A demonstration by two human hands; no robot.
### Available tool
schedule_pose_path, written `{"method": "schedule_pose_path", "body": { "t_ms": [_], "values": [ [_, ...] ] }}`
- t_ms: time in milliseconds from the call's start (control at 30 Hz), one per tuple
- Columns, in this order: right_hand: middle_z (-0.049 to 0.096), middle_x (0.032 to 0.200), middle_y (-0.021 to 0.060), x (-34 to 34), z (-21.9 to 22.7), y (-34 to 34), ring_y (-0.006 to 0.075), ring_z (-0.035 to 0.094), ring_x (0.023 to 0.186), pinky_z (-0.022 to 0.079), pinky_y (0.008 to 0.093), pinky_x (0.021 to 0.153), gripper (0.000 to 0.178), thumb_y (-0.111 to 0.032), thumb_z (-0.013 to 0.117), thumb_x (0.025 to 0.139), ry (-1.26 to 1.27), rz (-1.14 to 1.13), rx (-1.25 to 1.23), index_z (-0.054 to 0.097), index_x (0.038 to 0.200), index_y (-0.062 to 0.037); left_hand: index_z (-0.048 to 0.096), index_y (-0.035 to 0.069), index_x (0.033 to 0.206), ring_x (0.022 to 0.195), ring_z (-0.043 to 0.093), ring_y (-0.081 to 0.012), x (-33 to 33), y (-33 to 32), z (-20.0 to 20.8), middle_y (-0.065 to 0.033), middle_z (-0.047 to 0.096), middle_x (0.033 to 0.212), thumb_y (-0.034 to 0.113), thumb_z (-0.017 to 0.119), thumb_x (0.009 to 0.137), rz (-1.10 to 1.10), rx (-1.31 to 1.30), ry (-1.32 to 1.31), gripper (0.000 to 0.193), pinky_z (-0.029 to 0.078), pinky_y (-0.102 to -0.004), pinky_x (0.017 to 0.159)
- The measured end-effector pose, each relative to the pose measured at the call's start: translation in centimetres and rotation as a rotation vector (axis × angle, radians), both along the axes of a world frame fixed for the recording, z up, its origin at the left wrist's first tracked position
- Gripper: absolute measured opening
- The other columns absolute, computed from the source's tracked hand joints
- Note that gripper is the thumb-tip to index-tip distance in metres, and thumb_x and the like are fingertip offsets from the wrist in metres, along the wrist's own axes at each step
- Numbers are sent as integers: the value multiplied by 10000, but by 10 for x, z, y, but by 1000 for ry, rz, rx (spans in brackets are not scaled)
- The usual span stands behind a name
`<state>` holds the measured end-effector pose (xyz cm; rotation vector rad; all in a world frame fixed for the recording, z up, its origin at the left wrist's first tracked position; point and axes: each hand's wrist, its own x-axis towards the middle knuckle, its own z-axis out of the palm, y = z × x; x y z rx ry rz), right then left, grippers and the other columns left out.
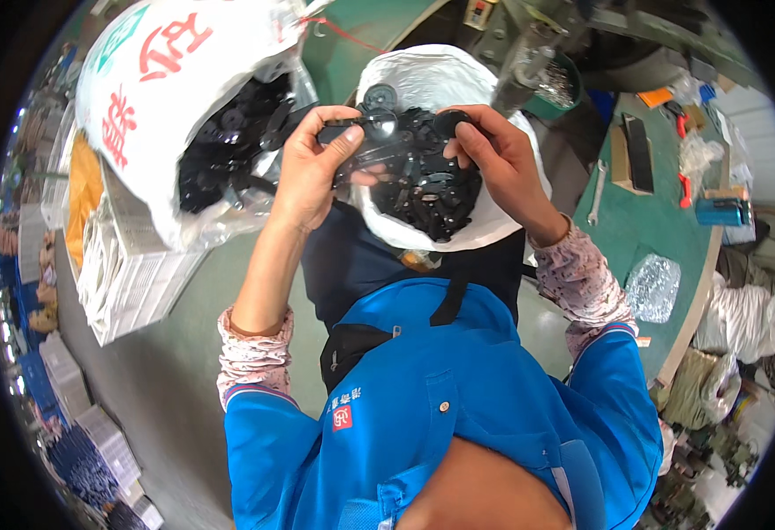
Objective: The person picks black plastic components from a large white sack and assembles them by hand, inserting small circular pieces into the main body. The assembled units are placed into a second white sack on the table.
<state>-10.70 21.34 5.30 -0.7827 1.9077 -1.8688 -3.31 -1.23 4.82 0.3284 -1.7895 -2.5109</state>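
My left hand point(311, 172) pinches a dark, flat plastic part with a rounded end point(379, 122) between thumb and fingers; motion blurs its outline. Across from it, my right hand point(504, 163) grips a round black disc point(451, 122) by thumb and fingertips. Both hands are raised over a white-lined container point(396, 231) in front of my lap. Small black plastic parts point(432, 199) lie heaped inside it, partly hidden by my hands. A loose dark round piece point(380, 95) shows near the container's far left wall.
To the left, a large white sack point(153, 106) lies open with black parts point(237, 132) spilling at its mouth. Beneath it stands a white crate point(144, 283). On the green table at right are a wrench point(597, 192), a small cardboard box point(622, 159) and a clear plastic bag point(654, 287).
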Motion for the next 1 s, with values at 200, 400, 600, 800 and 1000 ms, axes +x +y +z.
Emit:
{"method": "schedule_pose_path", "body": {
  "t_ms": [200,400,600,800,1000],
  "values": [
    [603,941,90,3,14,28,241,605,789,477,289,727,327,-77,595,882,728,-145,88,575,1207,-44,521,12,1095,677,678,-252,-25,58,1,-152,637,937,74,591,894,-176,118,-91,222,572,-274,517],
    [650,914,78,-6,24,53,149,596,747,479,249,652,233,-48,605,885,508,-213,196,642,1114,-31,471,37,1177,785,668,-204,-21,95,2,-111,628,979,84,602,895,-225,74,-42,314,579,-269,522],
    [667,853,58,-44,65,72,85,603,705,477,198,603,285,-88,640,879,142,-363,-55,621,1150,-1,463,13,1167,816,675,-236,-16,88,-9,-169,642,1005,109,613,898,-138,116,-14,322,586,-279,549],
    [642,773,69,-79,106,50,106,560,508,440,228,423,203,-113,553,928,-62,-428,-74,584,1023,64,469,6,1144,812,677,-238,-13,84,-14,-176,648,994,110,634,887,-147,215,0,323,561,-263,557],
    [643,768,79,-99,108,47,109,555,460,414,226,385,260,-74,554,918,-195,-286,139,556,1124,84,480,20,1145,637,636,-160,-9,88,-16,-188,666,922,121,611,906,-98,170,57,291,520,-232,533]
  ]
}}
